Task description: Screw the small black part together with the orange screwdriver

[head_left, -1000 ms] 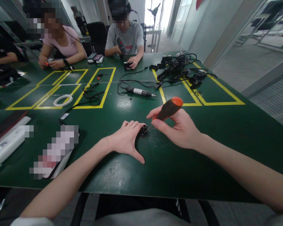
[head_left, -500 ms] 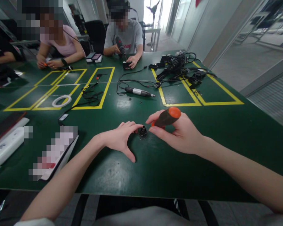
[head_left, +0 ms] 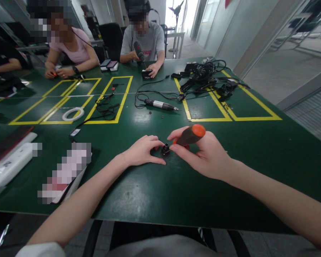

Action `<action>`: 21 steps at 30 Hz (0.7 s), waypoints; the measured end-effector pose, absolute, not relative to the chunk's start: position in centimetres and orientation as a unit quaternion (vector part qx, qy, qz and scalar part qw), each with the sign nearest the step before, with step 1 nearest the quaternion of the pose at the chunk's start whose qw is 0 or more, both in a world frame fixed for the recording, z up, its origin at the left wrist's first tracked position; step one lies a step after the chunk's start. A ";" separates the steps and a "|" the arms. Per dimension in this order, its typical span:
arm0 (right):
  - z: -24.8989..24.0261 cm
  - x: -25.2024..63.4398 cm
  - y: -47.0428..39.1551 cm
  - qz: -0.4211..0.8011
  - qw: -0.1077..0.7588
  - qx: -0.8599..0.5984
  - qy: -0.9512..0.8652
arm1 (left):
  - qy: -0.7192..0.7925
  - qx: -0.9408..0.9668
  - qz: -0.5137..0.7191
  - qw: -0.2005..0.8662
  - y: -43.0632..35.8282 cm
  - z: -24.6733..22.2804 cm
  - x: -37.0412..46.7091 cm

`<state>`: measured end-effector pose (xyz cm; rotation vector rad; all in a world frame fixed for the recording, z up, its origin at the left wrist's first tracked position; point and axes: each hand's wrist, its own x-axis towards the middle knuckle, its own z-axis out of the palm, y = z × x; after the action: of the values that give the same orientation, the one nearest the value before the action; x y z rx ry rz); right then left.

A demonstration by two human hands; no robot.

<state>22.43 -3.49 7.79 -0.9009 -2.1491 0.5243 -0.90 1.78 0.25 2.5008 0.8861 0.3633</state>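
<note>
A small round dark metal part (head_left: 165,151) with a narrower raised top stands on the green table. Around its left side, the thumb and index finger of my left hand (head_left: 147,150) are closed in at its base. My right hand (head_left: 207,153) grips a screwdriver (head_left: 189,135) by its dark handle with an orange end, tilted up toward me. The fingertips of that hand are just right of the metal part. The screwdriver's shaft and tip are hidden by the handle and fingers.
A pen-shaped electric tool (head_left: 160,104) with a cable lies ahead. Tangled black cables (head_left: 203,76) are heaped at the far right. To the left are a white tape ring (head_left: 73,114), a phone-like item (head_left: 69,175) and a white power strip (head_left: 12,164). Two people work across the table.
My left thumb has moved up and in toward the metal part, narrowing the gap to the index finger. My right hand keeps the screwdriver in almost the same place. The view has shifted slightly.
</note>
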 end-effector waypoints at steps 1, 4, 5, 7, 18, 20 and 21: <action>7.7 22.4 -3.5 0.204 0.372 -0.355 -0.833 | 0.322 0.909 0.134 0.226 1.8 0.2 -0.9; 7.5 22.2 -3.4 0.208 0.377 -0.360 -0.828 | 0.321 0.909 0.141 0.225 1.6 0.3 -0.9; 7.5 22.2 -3.3 0.210 0.377 -0.360 -0.827 | 0.319 0.908 0.146 0.229 1.6 0.4 -0.8; 7.6 22.2 -3.3 0.215 0.373 -0.360 -0.828 | 0.314 0.902 0.161 0.248 1.5 0.4 -0.8; 7.7 22.3 -3.1 0.219 0.373 -0.352 -0.830 | 0.284 0.882 0.143 0.348 2.0 1.0 -1.6; 7.6 22.4 -3.0 0.221 0.380 -0.346 -0.829 | 0.286 0.880 0.153 0.347 2.0 0.9 -1.5; 7.6 22.4 -3.0 0.223 0.381 -0.345 -0.828 | 0.288 0.878 0.160 0.347 2.0 0.8 -1.4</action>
<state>22.37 -2.97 7.61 -0.8808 -2.1146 0.5694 -1.39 1.95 0.80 2.2792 0.7466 0.4140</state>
